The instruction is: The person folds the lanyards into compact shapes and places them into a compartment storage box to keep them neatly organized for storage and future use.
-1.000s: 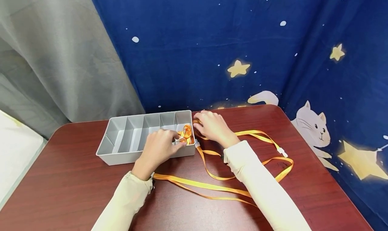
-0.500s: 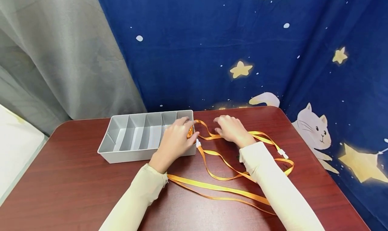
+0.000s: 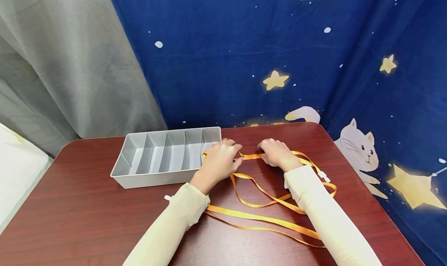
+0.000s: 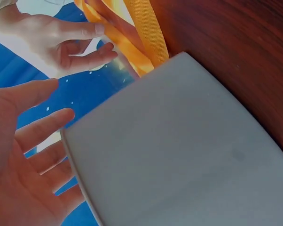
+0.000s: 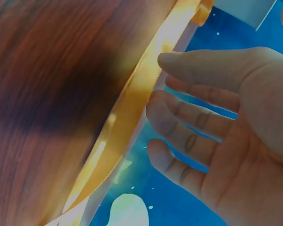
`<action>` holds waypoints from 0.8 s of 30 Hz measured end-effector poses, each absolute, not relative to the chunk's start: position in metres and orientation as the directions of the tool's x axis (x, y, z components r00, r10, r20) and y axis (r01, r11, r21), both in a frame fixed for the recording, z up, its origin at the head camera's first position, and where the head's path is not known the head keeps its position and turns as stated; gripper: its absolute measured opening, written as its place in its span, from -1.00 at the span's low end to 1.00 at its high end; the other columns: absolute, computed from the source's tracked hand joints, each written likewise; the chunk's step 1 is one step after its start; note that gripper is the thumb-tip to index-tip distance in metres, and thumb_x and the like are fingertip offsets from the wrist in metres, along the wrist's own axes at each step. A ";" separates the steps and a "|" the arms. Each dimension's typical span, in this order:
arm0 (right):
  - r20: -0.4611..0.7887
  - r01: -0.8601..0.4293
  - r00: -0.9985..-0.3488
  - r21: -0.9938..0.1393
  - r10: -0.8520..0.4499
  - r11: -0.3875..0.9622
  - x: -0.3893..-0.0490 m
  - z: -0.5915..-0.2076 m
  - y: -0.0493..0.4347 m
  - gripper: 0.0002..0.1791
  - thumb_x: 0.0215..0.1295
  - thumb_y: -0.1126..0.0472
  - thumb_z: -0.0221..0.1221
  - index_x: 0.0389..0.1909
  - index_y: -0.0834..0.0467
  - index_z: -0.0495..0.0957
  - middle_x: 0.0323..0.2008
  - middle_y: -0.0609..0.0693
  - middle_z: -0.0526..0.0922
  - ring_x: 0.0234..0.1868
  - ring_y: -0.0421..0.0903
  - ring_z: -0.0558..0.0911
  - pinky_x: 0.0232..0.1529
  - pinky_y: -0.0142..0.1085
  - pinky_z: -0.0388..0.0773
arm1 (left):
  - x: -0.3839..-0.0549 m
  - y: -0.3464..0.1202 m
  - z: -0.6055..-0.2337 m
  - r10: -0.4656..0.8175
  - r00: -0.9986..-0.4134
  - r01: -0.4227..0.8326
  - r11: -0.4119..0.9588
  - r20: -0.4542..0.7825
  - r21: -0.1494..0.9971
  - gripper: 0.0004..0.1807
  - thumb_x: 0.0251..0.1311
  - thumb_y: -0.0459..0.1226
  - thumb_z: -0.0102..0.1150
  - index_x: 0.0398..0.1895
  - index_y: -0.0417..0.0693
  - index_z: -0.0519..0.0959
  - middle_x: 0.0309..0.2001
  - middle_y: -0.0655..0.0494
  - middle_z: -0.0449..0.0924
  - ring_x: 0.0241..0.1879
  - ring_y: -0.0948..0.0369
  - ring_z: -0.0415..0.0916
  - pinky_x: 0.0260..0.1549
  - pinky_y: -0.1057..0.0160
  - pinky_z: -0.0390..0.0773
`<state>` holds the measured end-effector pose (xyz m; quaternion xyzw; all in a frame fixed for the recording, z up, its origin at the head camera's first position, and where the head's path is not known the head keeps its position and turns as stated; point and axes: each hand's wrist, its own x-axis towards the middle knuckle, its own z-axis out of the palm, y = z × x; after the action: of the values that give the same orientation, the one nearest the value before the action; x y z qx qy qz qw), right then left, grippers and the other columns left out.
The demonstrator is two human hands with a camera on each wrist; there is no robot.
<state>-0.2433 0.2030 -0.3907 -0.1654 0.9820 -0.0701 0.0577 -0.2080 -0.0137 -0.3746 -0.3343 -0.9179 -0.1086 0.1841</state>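
My left hand (image 3: 219,161) reaches over the right end of the grey divided box (image 3: 150,179). Its fingers look straight and spread in the left wrist view, beside the box's rim (image 4: 78,174), with nothing between them. An orange strip (image 3: 204,154) shows in the end compartment; my hand hides most of that compartment. To the right, my right hand (image 3: 278,154) hovers at an orange lanyard (image 3: 251,156). In the right wrist view the thumb lies close to the strap (image 5: 127,113), the fingers are relaxed, and none curls round it. I cannot tell whether they touch.
More orange straps (image 3: 262,218) loop across the dark red table (image 3: 80,204), with a white clip (image 3: 323,176) at the right. A small white tip (image 3: 168,197) pokes out by my left sleeve. Grey (image 3: 70,64) and blue (image 3: 216,56) curtains hang behind the table.
My left hand has left the orange bundle in the end compartment and moved right, over the box's end wall. My right hand has drawn back to the right from beside the box.
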 end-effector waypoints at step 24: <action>0.018 -0.359 -0.933 -0.091 -0.359 0.929 -0.241 -0.410 0.215 -0.92 0.24 0.34 0.28 -0.25 0.18 0.68 -0.28 0.09 0.69 -0.31 0.10 0.66 -0.25 0.00 0.62 | -0.211 0.035 -0.391 0.566 -0.812 0.577 0.815 0.144 0.048 -0.83 0.29 -0.20 0.21 -0.24 -0.13 0.65 -0.25 -0.01 0.61 -0.25 0.07 0.64 -0.31 0.06 0.66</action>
<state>-0.2413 0.2147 -0.4097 -0.1828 0.9820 -0.0466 -0.0007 -0.2110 0.0345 -0.3912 -0.3007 -0.9507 -0.0449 0.0615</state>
